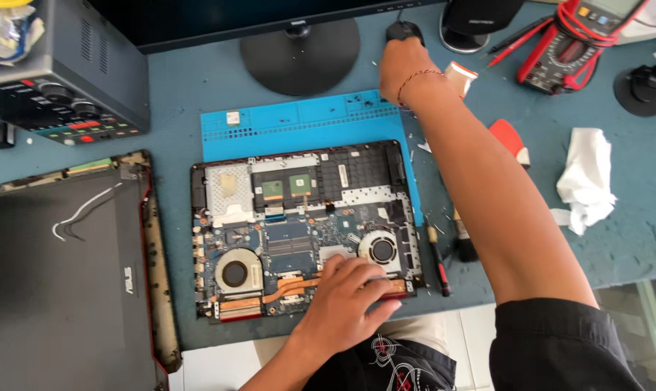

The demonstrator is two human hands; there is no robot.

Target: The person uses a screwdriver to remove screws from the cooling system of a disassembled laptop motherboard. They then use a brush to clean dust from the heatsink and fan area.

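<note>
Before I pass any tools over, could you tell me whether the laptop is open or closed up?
Open: the laptop shows bare circuit board and fans.

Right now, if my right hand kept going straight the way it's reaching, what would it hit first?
Your right hand already seems to touch the black mouse. Past it, the desk runs out of frame, though depth is unclear.

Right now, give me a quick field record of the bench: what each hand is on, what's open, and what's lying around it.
Left hand: resting flat on the opened laptop base, near its front edge
Right hand: reached far across, on a black mouse
Laptop base: lies partly on a blue mat; two fans and copper pipes exposed
Removed cover: left of the base
Screwdriver: right of the base
Multimeter: far right
White crumpled cloth: right
</note>
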